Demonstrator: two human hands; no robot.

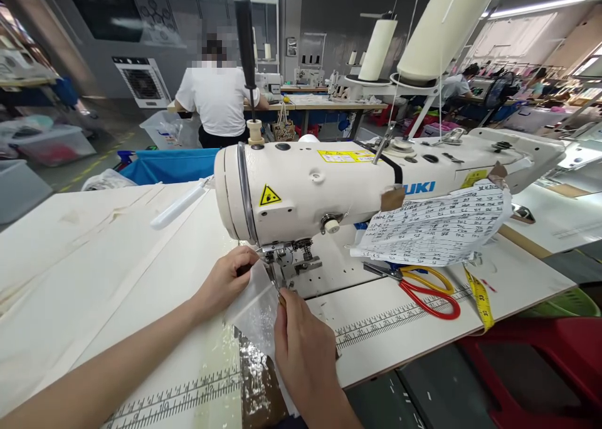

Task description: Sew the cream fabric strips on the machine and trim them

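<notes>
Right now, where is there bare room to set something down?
Between the left forearm and white stick; also the front strip between right hand and tape measure, below the ruler markings. Crowded: beneath the machine head, with left hand and sheer fabric, and around scissors and paper sheet.

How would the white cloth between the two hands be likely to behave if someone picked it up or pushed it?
The white cloth looks thin and faintly see-through, so it would probably feel light and floppy. Its loose lower part slants down below the left hand, so it may droop or fold rather than stay flat when pushed.
</notes>
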